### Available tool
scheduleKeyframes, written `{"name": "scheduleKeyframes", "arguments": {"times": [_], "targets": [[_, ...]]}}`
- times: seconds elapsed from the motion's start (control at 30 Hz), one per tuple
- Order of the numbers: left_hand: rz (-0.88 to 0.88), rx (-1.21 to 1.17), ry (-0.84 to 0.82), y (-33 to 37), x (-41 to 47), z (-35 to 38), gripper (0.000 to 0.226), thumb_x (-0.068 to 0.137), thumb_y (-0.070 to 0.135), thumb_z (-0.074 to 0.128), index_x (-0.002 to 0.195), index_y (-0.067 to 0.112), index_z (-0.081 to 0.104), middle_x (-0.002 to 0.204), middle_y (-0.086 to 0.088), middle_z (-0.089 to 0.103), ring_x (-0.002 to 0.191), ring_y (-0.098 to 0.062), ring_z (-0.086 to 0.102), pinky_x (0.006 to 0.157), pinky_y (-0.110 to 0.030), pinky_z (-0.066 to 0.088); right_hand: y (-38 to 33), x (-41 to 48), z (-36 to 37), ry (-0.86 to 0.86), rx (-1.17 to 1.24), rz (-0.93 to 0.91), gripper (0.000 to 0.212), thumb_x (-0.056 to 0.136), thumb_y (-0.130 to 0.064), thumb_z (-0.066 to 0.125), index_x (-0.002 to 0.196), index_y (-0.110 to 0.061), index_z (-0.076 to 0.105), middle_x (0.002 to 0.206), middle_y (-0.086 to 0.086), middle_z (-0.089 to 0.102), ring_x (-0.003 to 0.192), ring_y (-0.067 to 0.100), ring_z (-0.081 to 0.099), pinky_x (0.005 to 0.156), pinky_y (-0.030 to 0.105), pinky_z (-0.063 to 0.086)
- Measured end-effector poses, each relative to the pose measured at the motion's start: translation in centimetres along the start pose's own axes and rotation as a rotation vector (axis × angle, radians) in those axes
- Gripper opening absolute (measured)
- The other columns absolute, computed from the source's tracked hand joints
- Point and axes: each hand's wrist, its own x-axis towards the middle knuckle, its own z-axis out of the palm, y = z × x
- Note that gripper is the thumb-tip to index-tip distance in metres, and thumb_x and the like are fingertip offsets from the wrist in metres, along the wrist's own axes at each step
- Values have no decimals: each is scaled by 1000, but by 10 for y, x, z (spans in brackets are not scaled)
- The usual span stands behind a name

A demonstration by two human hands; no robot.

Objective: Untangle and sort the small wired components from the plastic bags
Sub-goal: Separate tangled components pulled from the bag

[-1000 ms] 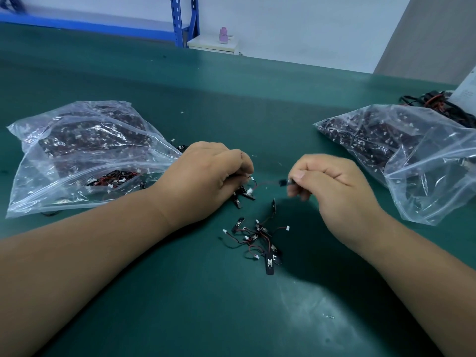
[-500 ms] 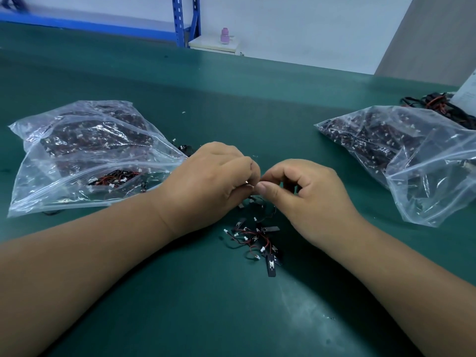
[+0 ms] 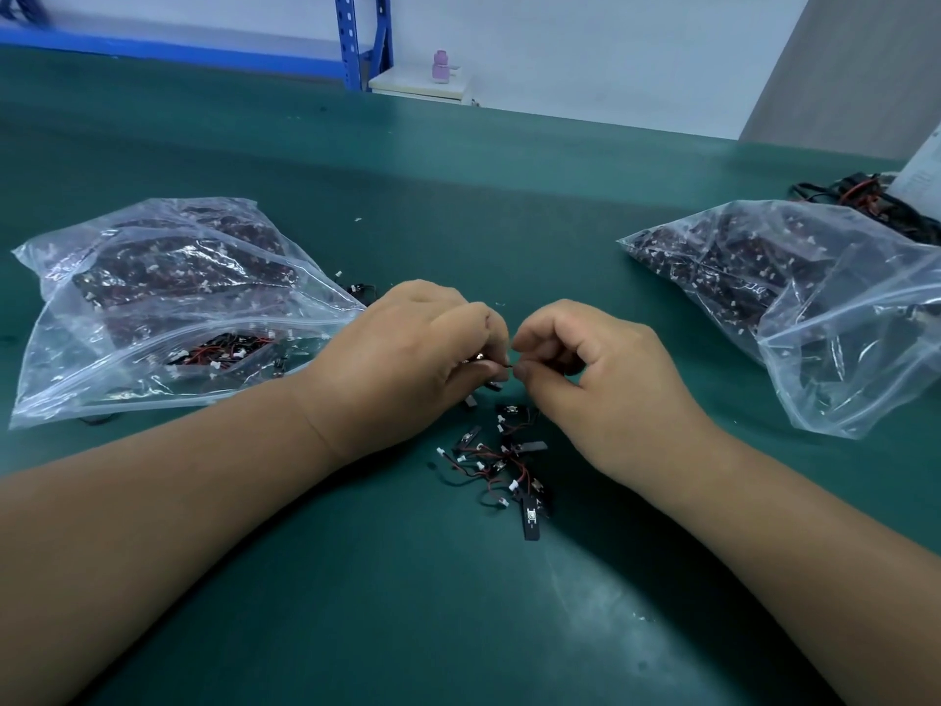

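A small tangle of wired components [image 3: 501, 466], black tabs with red and black wires and white plugs, lies on the green table just below both hands. My left hand [image 3: 407, 349] is curled round a few of these components at its fingertips. My right hand [image 3: 585, 379] pinches a thin wire between thumb and forefinger, right against the left fingertips. A clear plastic bag [image 3: 168, 308] full of the same parts lies at the left, its mouth toward my left wrist. A second clear bag [image 3: 794, 298] lies at the right.
Green table surface [image 3: 458, 603] stretches all round. A bundle of black and red cables [image 3: 865, 196] and a white paper sit at the far right edge. A blue shelf post [image 3: 351, 38] and a small pink bottle [image 3: 440, 66] stand beyond the table.
My right hand moved left from about a hand's width away and now meets the left fingertips. The stretched wire between the hands is no longer drawn out.
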Motion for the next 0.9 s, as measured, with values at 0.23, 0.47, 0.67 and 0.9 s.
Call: {"name": "scheduleKeyframes", "arguments": {"times": [0.23, 0.47, 0.67, 0.9], "targets": [[-86, 37, -49, -8, -1, -1, 7, 87, 14, 71, 88, 9, 66, 74, -4, 66, 70, -31, 59, 72, -46, 50, 3, 3, -11, 97, 73, 70, 26, 79, 3, 63, 79, -24, 63, 77, -6, 63, 64, 13, 55, 59, 17, 45], [-98, 106, -122, -10, 0, 1, 7, 87, 14, 71, 90, 12, 65, 76, -3, 67, 77, -32, 60, 74, -47, 49, -10, 11, -31, -42, 440, 176, 24, 65, 0, 58, 70, -21, 67, 62, 4, 66, 59, 25, 59, 59, 33, 46], [-207, 120, -173, -13, -2, 2, 20, 92, 42, 61, 100, 24, 66, 95, 9, 67, 100, -23, 58, 89, -44, 43, -5, 7, -34, -295, -47, 131, 19, 72, -12, 64, 79, -28, 70, 72, -6, 70, 59, 12, 60, 57, 31, 49], [-305, 153, -226, -14, -1, 2, 22, 89, 41, 62, 108, 30, 64, 107, 15, 65, 111, -18, 54, 96, -43, 40, 7, 8, -33, -428, -199, 141, 23, 79, -22, 78, 87, -41, 68, 89, -22, 60, 79, 1, 57, 67, 13, 42]]}}
